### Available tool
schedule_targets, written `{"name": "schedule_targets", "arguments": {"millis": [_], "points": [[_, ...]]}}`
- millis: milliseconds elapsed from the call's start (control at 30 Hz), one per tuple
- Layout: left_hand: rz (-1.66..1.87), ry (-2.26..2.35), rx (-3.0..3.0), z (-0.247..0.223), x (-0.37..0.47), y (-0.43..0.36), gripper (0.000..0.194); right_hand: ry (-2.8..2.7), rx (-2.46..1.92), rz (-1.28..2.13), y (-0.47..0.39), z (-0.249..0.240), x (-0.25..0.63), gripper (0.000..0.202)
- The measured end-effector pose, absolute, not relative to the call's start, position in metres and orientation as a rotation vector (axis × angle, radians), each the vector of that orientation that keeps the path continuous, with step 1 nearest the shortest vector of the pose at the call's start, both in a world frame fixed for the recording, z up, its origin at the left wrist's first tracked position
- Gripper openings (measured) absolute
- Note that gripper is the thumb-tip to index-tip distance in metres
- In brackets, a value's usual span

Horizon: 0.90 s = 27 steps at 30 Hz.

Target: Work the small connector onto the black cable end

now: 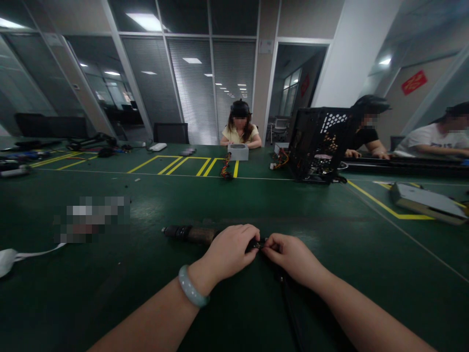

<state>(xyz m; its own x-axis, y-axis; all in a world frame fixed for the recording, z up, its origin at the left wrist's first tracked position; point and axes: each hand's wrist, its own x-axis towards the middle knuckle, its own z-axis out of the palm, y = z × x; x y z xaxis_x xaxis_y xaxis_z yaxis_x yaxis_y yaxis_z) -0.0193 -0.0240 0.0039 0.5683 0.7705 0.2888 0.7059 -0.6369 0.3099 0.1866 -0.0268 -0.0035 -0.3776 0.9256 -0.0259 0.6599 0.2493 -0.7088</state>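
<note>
A dark cylindrical tool [190, 234] with a brownish middle lies on the green table [146, 293], its metal tip pointing left. My left hand [234, 247], with a pale bangle at its wrist, is curled over the tool's right end. Close on the right, my right hand [289, 254] pinches at a small dark part [259, 244] between the two hands; its details are too small to tell. Below my right hand a black cable [289, 303] runs down toward the table's near edge.
A black computer case [318, 144] stands at the back right, near a silver box [428, 201]. Across the table a person [240, 129] sits behind a grey power supply [238, 152] with wires. A white strap [40, 254] lies left; more people sit far right.
</note>
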Motion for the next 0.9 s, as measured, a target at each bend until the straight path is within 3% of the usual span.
{"name": "schedule_targets", "arguments": {"millis": [133,567,900], "points": [[0.615,1.218,2.639,0.0050,-0.0195,-0.0239,0.010,-2.123,-1.435,0.891,-0.0269,-0.0040,0.1874,0.015],[0.587,1.221,2.654,0.0062,-0.0191,-0.0242,0.020,-2.132,-1.432,0.894,-0.0263,-0.0049,0.1876,0.015],[0.639,1.190,2.650,0.0045,-0.0194,-0.0232,0.011,-2.136,-1.424,0.872,-0.0252,-0.0078,0.1880,0.015]]}}
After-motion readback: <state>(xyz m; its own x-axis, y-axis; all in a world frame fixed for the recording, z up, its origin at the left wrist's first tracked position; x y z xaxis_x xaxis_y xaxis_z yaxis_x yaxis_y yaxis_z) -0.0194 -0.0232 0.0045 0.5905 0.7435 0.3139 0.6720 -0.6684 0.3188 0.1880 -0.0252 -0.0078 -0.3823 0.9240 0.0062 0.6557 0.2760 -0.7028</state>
